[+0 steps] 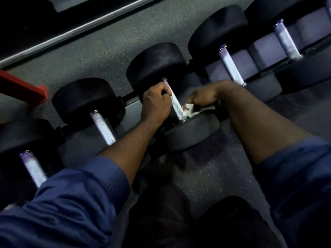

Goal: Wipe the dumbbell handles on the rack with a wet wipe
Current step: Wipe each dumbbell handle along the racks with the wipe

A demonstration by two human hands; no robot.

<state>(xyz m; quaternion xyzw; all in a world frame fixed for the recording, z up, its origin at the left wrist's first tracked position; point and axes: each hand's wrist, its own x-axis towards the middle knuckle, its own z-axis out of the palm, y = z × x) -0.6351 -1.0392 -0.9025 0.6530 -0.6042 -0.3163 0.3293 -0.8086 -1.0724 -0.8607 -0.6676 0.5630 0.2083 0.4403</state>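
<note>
Here the left hand (156,102) grips the handle (176,104) (upper end); right hand (202,97) pinches wipe (189,110) lower down.

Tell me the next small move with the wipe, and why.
Probably slide the crumpled white wet wipe up the knurled silver dumbbell handle. The right hand holds it at the handle's lower end, while the left hand has its grip round the upper part and would have to make way.

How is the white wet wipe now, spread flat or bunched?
Bunched: the white wet wipe sits crumpled under the right hand, against the knurled metal dumbbell handle.
</note>
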